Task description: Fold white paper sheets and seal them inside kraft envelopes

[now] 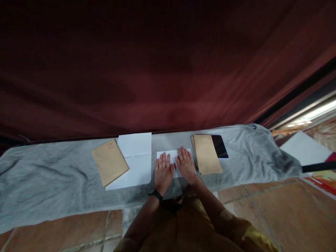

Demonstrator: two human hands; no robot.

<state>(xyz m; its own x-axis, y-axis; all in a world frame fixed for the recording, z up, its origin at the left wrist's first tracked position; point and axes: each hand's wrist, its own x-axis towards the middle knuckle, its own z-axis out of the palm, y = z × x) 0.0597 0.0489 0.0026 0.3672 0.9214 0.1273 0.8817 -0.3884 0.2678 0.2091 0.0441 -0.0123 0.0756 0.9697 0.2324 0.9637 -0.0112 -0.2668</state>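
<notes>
A white sheet of paper [171,153], apparently folded, lies on the grey cloth in front of me. My left hand [163,171] rests flat on its left part, fingers stretched out. On its right part lies my right hand [186,164], palm down with the fingers a little apart. Just beyond my right hand is a stack of brown envelopes [208,154]. To the left of my left hand a larger white sheet [138,157] with a crease across it lies spread out, partly under another brown envelope or small stack [109,161].
A dark-screened phone [219,146] lies at the right of the envelope stack, partly beneath it. The grey cloth [52,175] covers a long narrow surface. Behind it hangs a dark red curtain [168,87]. Tiled floor [288,206] shows in front; a white sheet [306,148] is at far right.
</notes>
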